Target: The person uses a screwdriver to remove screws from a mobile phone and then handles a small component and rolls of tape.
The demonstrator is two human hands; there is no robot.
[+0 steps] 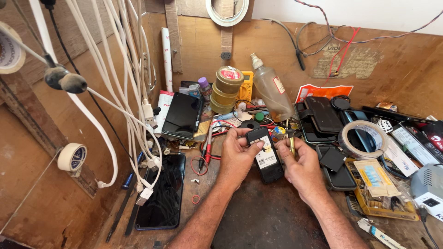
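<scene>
The left hand [237, 154] curls its fingers around the top of a small black phone [264, 154] with its back cover off, thumb pressing near the white label, just above the dark bench [258, 216]. The right hand [300, 166] pinches a thin yellow tool [292, 146] beside the phone's right edge, its other fingers loosely bent. A slip of that tool could scratch the open back or jab the left thumb. The phone is gripped only at one end, so it could twist loose and drop among the roll of tape [364, 138] and nearby clutter.
</scene>
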